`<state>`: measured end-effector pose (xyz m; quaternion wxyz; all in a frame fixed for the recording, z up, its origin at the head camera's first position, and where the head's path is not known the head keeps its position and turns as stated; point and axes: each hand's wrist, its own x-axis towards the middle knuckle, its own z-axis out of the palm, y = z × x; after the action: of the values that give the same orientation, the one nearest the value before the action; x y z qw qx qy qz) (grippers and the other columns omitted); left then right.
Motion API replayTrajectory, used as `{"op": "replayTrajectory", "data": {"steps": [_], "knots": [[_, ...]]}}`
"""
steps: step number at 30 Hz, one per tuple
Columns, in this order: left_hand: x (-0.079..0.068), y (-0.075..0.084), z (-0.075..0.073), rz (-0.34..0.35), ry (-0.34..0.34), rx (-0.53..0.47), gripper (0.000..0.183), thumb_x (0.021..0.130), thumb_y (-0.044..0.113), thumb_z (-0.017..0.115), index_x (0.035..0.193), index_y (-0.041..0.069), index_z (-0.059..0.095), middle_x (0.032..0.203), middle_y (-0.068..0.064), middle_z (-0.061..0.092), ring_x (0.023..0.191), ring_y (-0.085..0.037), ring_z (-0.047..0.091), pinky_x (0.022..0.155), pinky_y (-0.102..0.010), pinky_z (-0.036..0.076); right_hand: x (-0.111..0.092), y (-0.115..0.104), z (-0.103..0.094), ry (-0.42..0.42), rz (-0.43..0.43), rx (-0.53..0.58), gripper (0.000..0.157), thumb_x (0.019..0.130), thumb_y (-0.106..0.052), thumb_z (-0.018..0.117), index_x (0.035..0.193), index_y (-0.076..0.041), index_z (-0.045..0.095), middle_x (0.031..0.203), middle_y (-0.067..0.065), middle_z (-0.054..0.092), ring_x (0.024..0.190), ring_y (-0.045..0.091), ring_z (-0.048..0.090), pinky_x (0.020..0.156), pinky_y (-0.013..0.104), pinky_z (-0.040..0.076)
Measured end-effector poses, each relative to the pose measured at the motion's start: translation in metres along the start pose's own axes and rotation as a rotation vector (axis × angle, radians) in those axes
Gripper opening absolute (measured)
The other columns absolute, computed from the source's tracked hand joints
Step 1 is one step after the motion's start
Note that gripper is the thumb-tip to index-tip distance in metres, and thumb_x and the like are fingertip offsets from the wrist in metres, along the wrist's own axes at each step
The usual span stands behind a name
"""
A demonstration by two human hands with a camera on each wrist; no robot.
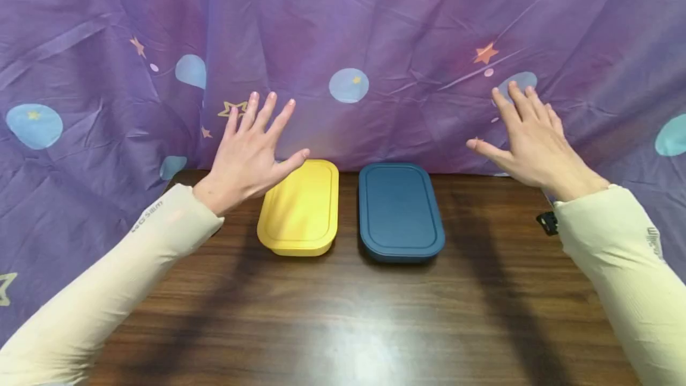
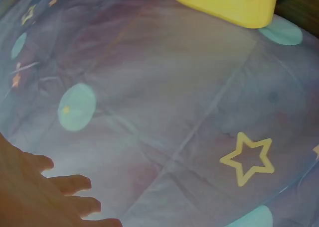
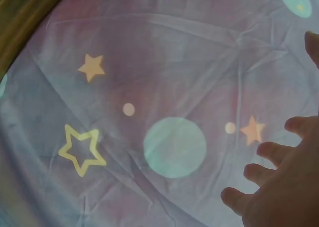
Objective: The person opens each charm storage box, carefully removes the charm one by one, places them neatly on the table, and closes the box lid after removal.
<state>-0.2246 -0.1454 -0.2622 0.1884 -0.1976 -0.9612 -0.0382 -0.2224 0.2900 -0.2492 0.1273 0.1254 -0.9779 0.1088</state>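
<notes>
Left hand [image 1: 246, 158] apparently above yellow box [image 1: 305, 210]; right hand [image 1: 530, 146], blue box [image 1: 401, 210] apart

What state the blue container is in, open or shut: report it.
Shut: the blue container has its lid lying flat across the whole top in the head view. Whether it is fully sealed, I cannot tell.

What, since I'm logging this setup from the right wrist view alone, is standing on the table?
Observer: The head view shows a yellow lidded container to the left of a dark blue lidded container on the wooden table.
Operator: Is the left hand gripping either one?
Observer: No, its fingers are spread and hold nothing.
Operator: Anything beside the right sleeve?
Observer: Yes, a small black item near its cuff; too little shows to say what it is.
</notes>
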Motion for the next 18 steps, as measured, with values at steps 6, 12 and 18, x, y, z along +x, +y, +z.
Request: {"op": "replayTrajectory", "data": {"steps": [6, 12, 18], "knots": [[-0.007, 0.005, -0.005, -0.01, 0.087, -0.118, 0.079, 0.091, 0.064, 0.045, 0.155, 0.026, 0.019, 0.162, -0.011, 0.016, 0.15, -0.034, 0.009, 0.119, -0.058, 0.01, -0.011, -0.005, -0.004, 0.023, 0.011, 0.053, 0.092, 0.091, -0.058, 0.053, 0.156, -0.012, 0.008, 0.163, 0.016, -0.001, 0.149, 0.038, -0.006, 0.116, 0.065, -0.002], [-0.018, 0.014, 0.007, 0.002, 0.167, -0.24, 0.078, 0.09, 0.056, 0.051, 0.155, 0.024, 0.021, 0.162, -0.01, 0.017, 0.15, -0.033, 0.009, 0.119, -0.056, 0.012, -0.029, -0.006, -0.002, 0.161, 0.0, 0.198, 0.084, 0.092, -0.045, 0.059, 0.155, -0.009, 0.016, 0.162, 0.019, 0.009, 0.148, 0.042, 0.002, 0.112, 0.07, 0.003], [-0.025, 0.028, 0.026, 0.005, 0.195, -0.339, 0.075, 0.091, 0.054, 0.05, 0.154, 0.022, 0.024, 0.161, -0.008, 0.02, 0.15, -0.032, 0.01, 0.119, -0.056, 0.015, -0.047, -0.01, 0.008, 0.257, -0.015, 0.266, 0.08, 0.091, -0.036, 0.063, 0.154, -0.008, 0.022, 0.16, 0.019, 0.018, 0.148, 0.044, 0.008, 0.109, 0.074, 0.008]]}}
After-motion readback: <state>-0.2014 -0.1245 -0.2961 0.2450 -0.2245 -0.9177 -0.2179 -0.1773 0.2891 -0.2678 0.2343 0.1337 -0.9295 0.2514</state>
